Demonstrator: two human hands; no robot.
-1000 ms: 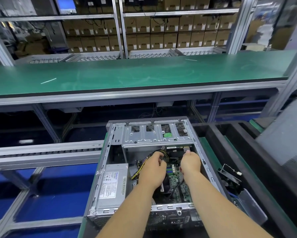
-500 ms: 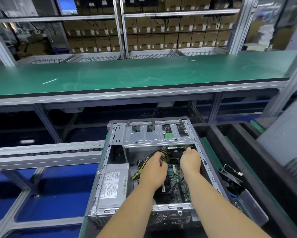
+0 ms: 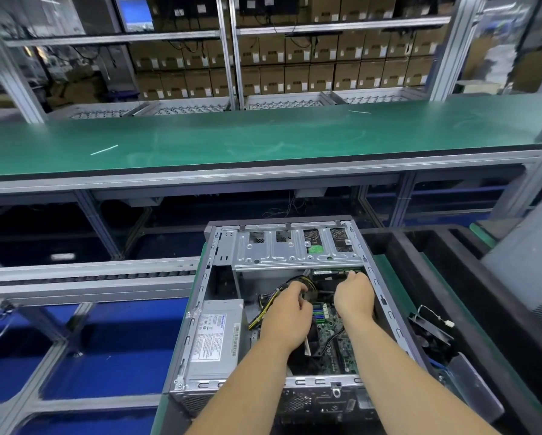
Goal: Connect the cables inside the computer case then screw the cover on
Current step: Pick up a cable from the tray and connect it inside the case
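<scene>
Both hands working inside computer case (image 3: 385,306): left hand (image 3: 287,312) pinching cable bundle (image 3: 274,298), right hand (image 3: 354,298) fingers hidden, grip unclear. Cable-connecting step underway; next likely seating plug squarely.

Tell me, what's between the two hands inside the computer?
In the head view, green circuit board shows in the gap between the left hand and right hand.

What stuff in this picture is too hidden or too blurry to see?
All from the head view:
- Fingertips of the left hand and right hand: curled out of sight behind the hands themselves, so any plug is hidden.
- Where the yellow and black cables end: covered by the left hand.
- Power supply label: print too small.
- Motherboard: partly behind both forearms.
- Cardboard boxes on the shelves: labels blurred.
</scene>
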